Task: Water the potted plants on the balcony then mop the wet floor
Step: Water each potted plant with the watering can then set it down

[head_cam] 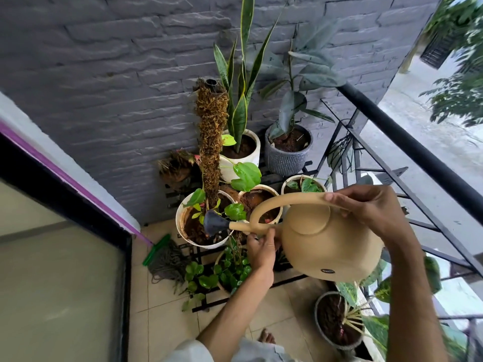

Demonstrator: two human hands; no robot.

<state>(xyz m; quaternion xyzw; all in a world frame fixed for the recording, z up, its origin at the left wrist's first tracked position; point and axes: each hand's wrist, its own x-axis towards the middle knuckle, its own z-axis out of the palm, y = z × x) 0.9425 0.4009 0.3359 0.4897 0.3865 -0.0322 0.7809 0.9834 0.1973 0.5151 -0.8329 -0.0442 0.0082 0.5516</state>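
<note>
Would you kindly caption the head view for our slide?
Both hands tilt a tan watering can, its dark rose over a white pot with a moss pole.

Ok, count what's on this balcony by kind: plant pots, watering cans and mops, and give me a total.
Pots: 7 (brown husk clump by the wall not counted)
Watering can: 1
Mop: 1
Total: 9

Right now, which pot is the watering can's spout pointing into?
The big white pot with the mossy pole. The can's dark sprinkler head hangs right over its soil; the other pots sit behind or beside it.
</note>
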